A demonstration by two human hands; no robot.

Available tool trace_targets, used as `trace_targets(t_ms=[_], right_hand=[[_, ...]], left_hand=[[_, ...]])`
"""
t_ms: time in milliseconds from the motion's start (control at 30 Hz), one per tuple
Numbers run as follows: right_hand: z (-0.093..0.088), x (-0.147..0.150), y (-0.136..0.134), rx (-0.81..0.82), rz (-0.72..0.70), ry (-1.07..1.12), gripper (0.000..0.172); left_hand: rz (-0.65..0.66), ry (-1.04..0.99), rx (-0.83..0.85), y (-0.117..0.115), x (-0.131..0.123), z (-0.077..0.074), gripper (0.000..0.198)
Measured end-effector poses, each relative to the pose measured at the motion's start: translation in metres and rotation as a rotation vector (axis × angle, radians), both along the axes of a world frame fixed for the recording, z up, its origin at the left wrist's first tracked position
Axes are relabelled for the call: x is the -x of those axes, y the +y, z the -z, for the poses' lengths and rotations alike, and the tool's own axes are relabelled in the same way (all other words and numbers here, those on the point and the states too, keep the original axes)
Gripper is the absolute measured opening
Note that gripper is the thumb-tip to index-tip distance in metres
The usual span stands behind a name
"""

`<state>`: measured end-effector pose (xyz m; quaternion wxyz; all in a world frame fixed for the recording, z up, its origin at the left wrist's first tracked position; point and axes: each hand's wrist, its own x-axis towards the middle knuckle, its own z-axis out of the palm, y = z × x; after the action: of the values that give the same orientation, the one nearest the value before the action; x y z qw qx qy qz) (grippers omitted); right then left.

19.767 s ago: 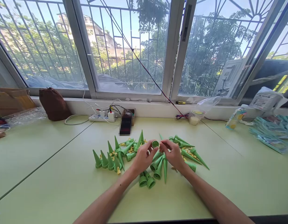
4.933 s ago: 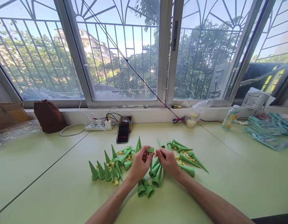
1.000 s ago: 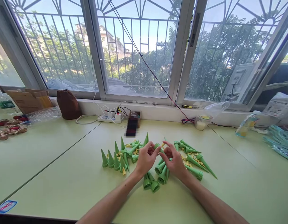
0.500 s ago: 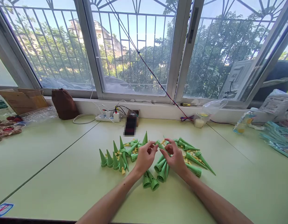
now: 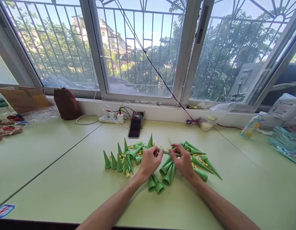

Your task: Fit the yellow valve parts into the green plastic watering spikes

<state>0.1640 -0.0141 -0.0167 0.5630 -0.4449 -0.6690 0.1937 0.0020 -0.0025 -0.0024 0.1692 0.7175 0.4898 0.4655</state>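
My left hand (image 5: 150,160) is closed, thumb and fingers pinching one end of a green plastic cone spike (image 5: 166,151). My right hand (image 5: 183,162) pinches the same spike farther along, so it lies nearly level between both hands, partly covered by fingers. Below them, several hollow green spikes (image 5: 159,187) lie with their wide ends toward me. Left of my hands, a group of green cones (image 5: 107,162) stands point up, with a small yellow nozzle (image 5: 127,173) in front. More green spikes (image 5: 211,166) and small yellow pieces lie beyond my right hand.
Along the window sill are a brown pouch (image 5: 66,104), a power strip (image 5: 109,119), a small box with a blurred dark object (image 5: 134,127), a cup in plastic (image 5: 206,124) and a bottle (image 5: 253,125). Plastic packs (image 5: 285,143) lie far right, a cardboard box (image 5: 25,99) far left.
The green spike between my hands has turned from a slant to nearly level. My fingers have shifted slightly along it, and the whole view has tilted a little.
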Motion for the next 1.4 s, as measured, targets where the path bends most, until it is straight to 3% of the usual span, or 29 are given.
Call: trace_targets(t_ms=[200, 333, 433, 533, 633, 833, 1100, 1400], right_hand=[[0.001, -0.002, 0.002, 0.028, 0.025, 0.042, 0.027], [-0.001, -0.002, 0.002, 0.038, 0.060, 0.034, 0.031], [-0.002, -0.002, 0.002, 0.039, 0.094, -0.006, 0.029], [-0.002, -0.003, 0.001, 0.022, 0.105, -0.051, 0.024], [-0.003, -0.003, 0.000, 0.008, 0.095, -0.068, 0.023], [-0.005, 0.000, -0.002, -0.010, 0.016, 0.015, 0.028], [-0.004, -0.003, 0.002, -0.030, 0.111, -0.033, 0.021], [-0.002, -0.003, -0.001, -0.033, 0.107, -0.064, 0.018]], left_hand=[[0.003, 0.102, 0.023, 0.000, 0.000, 0.001, 0.039], [-0.014, 0.166, -0.003, -0.002, 0.001, 0.000, 0.016], [0.095, 0.203, -0.040, -0.006, 0.002, -0.001, 0.024], [0.222, 0.262, -0.033, -0.009, 0.001, -0.001, 0.021], [0.259, 0.275, -0.029, -0.009, -0.001, 0.001, 0.015], [0.174, 0.235, -0.038, -0.002, -0.001, 0.005, 0.005], [0.024, 0.372, 0.051, 0.002, 0.003, 0.007, 0.004], [-0.112, 0.450, 0.087, 0.005, 0.006, 0.008, 0.008]])
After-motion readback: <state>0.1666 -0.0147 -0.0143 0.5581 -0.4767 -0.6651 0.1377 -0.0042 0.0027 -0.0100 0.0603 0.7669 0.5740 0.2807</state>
